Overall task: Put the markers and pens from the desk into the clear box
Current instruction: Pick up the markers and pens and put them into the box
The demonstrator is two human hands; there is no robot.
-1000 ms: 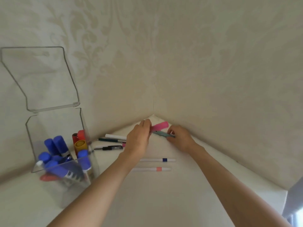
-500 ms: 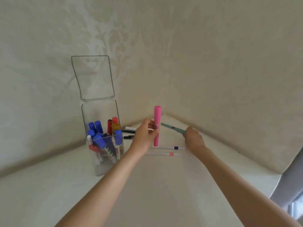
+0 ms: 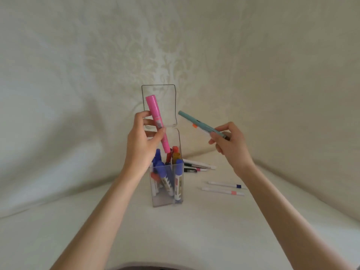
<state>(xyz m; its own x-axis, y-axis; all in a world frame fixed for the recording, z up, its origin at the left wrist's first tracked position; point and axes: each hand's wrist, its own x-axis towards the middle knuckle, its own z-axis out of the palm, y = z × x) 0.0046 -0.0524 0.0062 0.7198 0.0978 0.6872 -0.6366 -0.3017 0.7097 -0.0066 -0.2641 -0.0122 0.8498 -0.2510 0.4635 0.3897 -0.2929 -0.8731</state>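
Presently listed, item by item. Clear box (image 3: 176,199): tall, narrow, see-through, standing upright on the white desk (image 3: 194,230) near the wall; its hinged lid (image 3: 159,90) stands open and upright behind the mouth, leaning toward the patterned wall (image 3: 78,75). Contents: several blue-capped markers (image 3: 178,172) packed upright and slanted, with a red marker (image 3: 175,149) and an orange-yellow one (image 3: 176,155) at the back.

Pink marker (image 3: 155,119): thick, bright, nearly upright, its lower end just over the box mouth among the caps. Left hand (image 3: 140,147): closed round the pink marker's middle, thumb in front.

Teal pen (image 3: 198,123): slim, tilted, free end pointing up-left toward the lid, a small orange mark on its barrel. Right hand (image 3: 231,145): pinching the pen's lower end, held in the air to the right of the box and apart from it.

Still on the desk: a white pen with a blue band (image 3: 226,185) and a white pen with a pink band (image 3: 222,191), lying side by side right of the box; a small cluster of white and black pens (image 3: 196,165) just behind the box, near the wall.

Open room: bare desk in front of the box and to its left; the wall closes the far side.
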